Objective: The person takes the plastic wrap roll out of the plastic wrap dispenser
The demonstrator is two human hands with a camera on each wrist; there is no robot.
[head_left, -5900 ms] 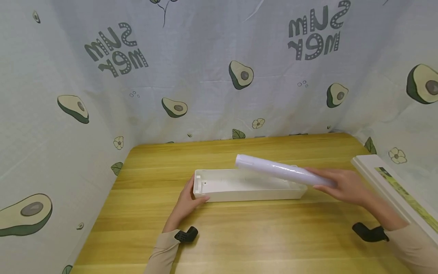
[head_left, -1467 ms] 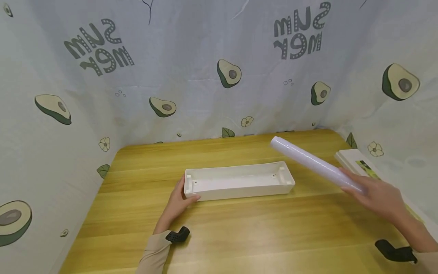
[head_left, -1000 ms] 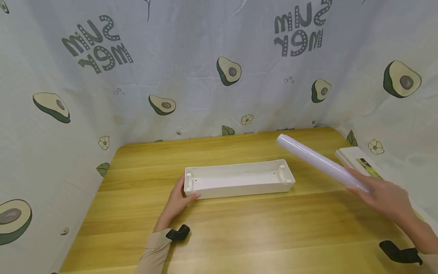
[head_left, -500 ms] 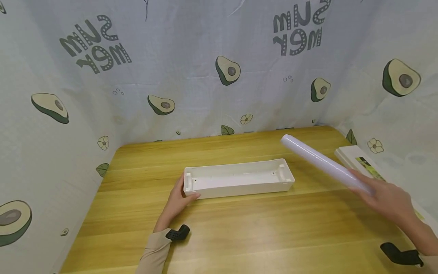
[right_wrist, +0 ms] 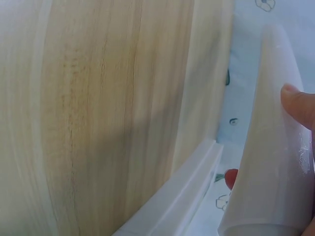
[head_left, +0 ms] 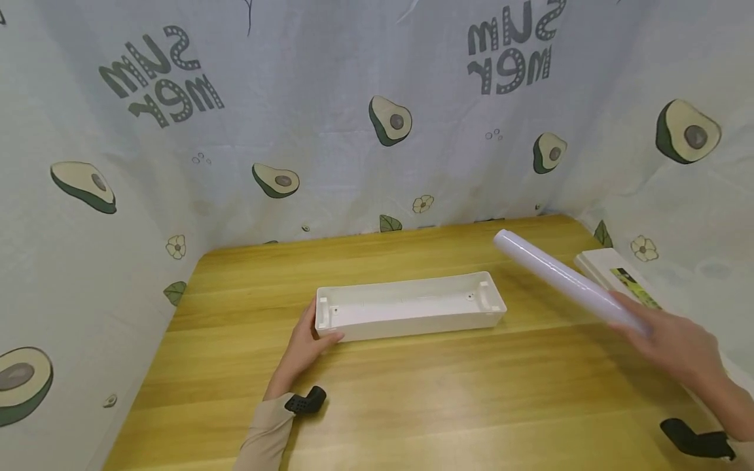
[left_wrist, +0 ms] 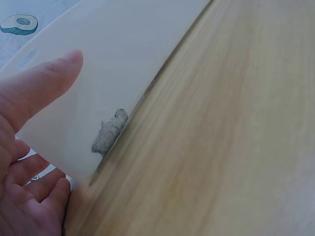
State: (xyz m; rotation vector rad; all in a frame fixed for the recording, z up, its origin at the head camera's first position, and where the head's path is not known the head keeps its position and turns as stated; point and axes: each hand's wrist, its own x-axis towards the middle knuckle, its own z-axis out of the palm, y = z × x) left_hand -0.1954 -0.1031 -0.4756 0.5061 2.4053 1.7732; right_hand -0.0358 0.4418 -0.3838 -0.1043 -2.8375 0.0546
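Note:
A long white open tray [head_left: 406, 307] lies across the middle of the wooden table [head_left: 412, 399]. My left hand [head_left: 306, 343] grips its left end, thumb on the front wall [left_wrist: 54, 73] and fingers round the end [left_wrist: 34, 196]; a grey smudge [left_wrist: 109, 130] marks the tray's lower edge. My right hand [head_left: 677, 350] holds one end of a white roll [head_left: 565, 281] that slants up and away to the left, in the air to the right of the tray. The thumb tip [right_wrist: 298, 103] presses on the roll [right_wrist: 268, 162].
A flat white box with a green label [head_left: 624, 281] lies along the table's right edge, under the roll; its edge [right_wrist: 187, 191] shows in the right wrist view. Avocado-print cloth [head_left: 353, 118] walls the table on the left, back and right.
Over the frames my right hand has carried the roll from above the tray's right end out to the right, a little further each frame. My left hand and the tray have stayed put.

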